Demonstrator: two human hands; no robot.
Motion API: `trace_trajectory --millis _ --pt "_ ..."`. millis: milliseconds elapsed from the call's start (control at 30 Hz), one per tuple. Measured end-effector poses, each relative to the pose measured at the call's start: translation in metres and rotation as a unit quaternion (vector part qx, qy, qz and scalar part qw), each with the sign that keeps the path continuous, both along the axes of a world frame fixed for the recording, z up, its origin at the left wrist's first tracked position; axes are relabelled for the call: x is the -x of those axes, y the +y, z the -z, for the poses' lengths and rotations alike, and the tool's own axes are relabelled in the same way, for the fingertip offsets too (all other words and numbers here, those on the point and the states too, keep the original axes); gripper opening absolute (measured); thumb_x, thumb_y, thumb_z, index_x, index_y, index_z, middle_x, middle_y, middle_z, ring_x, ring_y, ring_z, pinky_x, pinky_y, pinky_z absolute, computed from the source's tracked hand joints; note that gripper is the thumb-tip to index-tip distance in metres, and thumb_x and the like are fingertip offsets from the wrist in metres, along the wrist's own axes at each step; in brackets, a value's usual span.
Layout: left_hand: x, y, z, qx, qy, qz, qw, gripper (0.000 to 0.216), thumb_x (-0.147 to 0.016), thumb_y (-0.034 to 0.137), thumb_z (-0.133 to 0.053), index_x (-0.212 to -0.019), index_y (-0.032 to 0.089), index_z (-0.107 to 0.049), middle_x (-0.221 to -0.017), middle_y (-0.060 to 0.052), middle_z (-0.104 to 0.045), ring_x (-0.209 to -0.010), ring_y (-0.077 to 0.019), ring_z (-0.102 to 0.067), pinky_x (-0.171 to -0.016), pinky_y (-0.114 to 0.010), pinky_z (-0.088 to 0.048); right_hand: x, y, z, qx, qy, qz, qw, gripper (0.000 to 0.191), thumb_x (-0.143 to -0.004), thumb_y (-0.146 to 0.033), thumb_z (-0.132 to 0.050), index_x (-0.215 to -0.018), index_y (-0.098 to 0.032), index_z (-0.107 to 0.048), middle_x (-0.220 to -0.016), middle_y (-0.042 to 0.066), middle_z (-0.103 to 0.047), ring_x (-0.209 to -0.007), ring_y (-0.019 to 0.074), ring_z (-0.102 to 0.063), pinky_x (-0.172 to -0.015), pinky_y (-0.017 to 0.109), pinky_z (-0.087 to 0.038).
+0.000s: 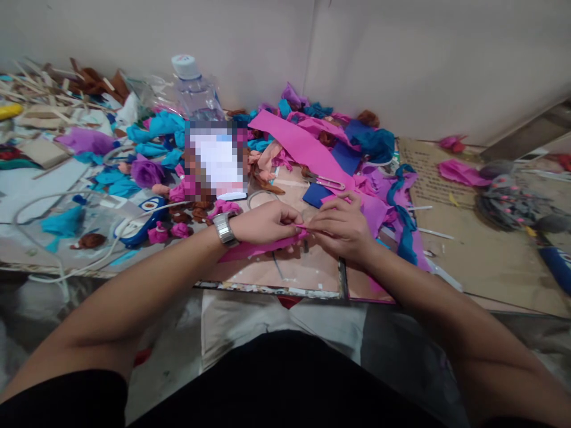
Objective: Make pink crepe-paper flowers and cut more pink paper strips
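Note:
Between my two hands, close to the table's front edge, is a narrow strip of bright pink crepe paper (250, 249). My left hand (269, 222), with a metal watch at the wrist, pinches the strip, whose loose end trails out beneath the palm. On the other side, my right hand (345, 230) has its fingertips closed on the gathered end of the same strip. The two sets of fingertips almost meet. Just beyond the right hand lie small thread snips (328, 181) on a long pink crepe sheet (307, 147). Blue paper (316, 195) shows under that sheet.
Left of my hands are a phone (222, 163), a water bottle (196, 92), a blue-and-white device (141, 223), a white cable (66, 274) and several bunched paper pieces (147, 170). Wooden sticks (33, 86) pile up far left. Cardboard (439, 232) lies right. A wall (267, 53) stands behind.

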State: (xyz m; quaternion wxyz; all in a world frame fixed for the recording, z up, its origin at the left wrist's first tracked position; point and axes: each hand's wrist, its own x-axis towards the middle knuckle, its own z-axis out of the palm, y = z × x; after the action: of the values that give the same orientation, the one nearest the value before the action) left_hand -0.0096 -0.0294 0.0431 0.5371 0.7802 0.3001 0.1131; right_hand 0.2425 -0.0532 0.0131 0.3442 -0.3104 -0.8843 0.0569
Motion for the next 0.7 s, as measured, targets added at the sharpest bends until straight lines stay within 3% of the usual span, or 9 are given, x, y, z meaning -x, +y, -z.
trace_trajectory --millis 133,300,433,533,700 --pt "0.000 0.002 -0.004 -0.080 0.004 -0.020 0.997 0.032 -0.099 0.041 -0.057 -0.090 0.016 -0.075 -0.082 -0.001 -0.078 -0.072 -0.0135 -0.069 -0.067 -0.022 -0.051 0.000 -0.001 -0.001 0.009 -0.001 0.008 1.000 0.011 -0.099 -0.036 -0.071 -0.101 -0.035 -0.082 -0.095 0.000 -0.084 -0.100 0.0269 -0.071 -0.108 0.058 -0.036" --pt "-0.001 0.003 -0.003 -0.090 0.007 -0.028 0.996 0.032 -0.099 0.041 -0.057 -0.089 0.016 -0.076 -0.080 -0.001 -0.077 -0.070 -0.0127 -0.066 -0.066 -0.023 -0.049 0.003 -0.002 -0.003 0.009 0.008 0.030 0.999 0.009 -0.098 -0.038 -0.073 -0.097 -0.033 -0.080 -0.092 0.000 -0.083 -0.099 0.0260 -0.072 -0.108 0.056 -0.035" --pt "-0.002 0.000 -0.001 -0.169 0.009 -0.049 0.984 0.034 -0.100 0.042 -0.056 -0.087 0.017 -0.075 -0.075 0.001 -0.072 -0.068 -0.0120 -0.062 -0.065 -0.024 -0.044 0.004 -0.001 -0.003 -0.001 0.007 0.035 0.999 0.009 -0.098 -0.037 -0.073 -0.097 -0.031 -0.079 -0.098 0.000 -0.084 -0.102 0.0263 -0.071 -0.107 0.055 -0.035" --pt "-0.004 -0.004 0.002 -0.260 0.030 -0.064 0.963 0.033 -0.102 0.041 -0.054 -0.089 0.018 -0.075 -0.071 0.001 -0.070 -0.064 -0.0121 -0.060 -0.064 -0.026 -0.040 0.004 0.000 -0.002 0.007 0.007 0.046 0.999 0.011 -0.099 -0.037 -0.072 -0.096 -0.030 -0.079 -0.102 0.002 -0.083 -0.105 0.0278 -0.071 -0.106 0.055 -0.036" --pt "-0.006 -0.007 0.010 -0.426 0.079 -0.061 0.899 0.034 -0.104 0.039 -0.050 -0.092 0.020 -0.075 -0.076 -0.005 -0.074 -0.068 -0.0175 -0.066 -0.065 -0.031 -0.037 0.006 -0.001 0.000 0.024 0.028 0.042 0.998 0.009 -0.099 -0.033 -0.071 -0.096 -0.028 -0.077 -0.106 0.003 -0.082 -0.105 0.0271 -0.070 -0.103 0.054 -0.039"
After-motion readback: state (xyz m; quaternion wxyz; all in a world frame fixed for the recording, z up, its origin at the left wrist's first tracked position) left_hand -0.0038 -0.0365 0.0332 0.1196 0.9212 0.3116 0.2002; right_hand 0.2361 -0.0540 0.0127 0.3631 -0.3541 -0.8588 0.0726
